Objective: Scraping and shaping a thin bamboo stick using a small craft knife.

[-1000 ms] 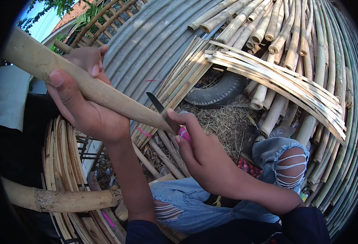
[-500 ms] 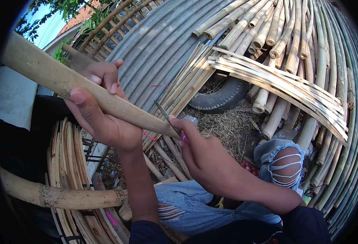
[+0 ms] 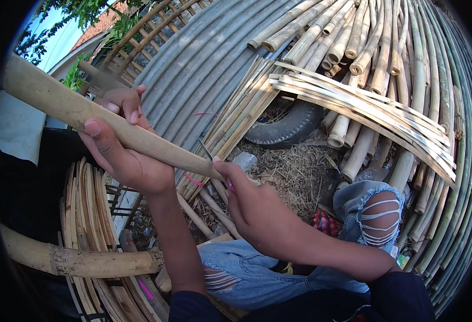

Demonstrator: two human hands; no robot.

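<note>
A long pale split bamboo piece [image 3: 134, 137] slants across the left, its wide end up at the far left. My left hand [image 3: 126, 161] is closed around it, thumb along the near side and fingers curled over the far side. At its narrow lower end, my right hand [image 3: 263, 206] grips a small knife [image 3: 205, 148]. The thin blade sticks up past the bamboo, and a bit of pink shows by my fingers; most of the handle is hidden in my palm. Beyond my left fingers is a blurred brownish flat shape [image 3: 106, 80] that I cannot make out.
Split bamboo strips [image 3: 364, 115] lie across stacked bamboo poles [image 3: 348, 139] at right. A tire [image 3: 287, 129] sits below them. Corrugated sheeting [image 3: 193, 70] rises behind. At lower left, a thick bamboo pole [image 3: 102, 262] crosses bundled slats [image 3: 88, 204]. My jeans-clad knee [image 3: 378, 214] is at right.
Both hands, the bamboo piece and the knife have shifted a little to the left. The whole view has also moved slightly. Both grips look the same.
</note>
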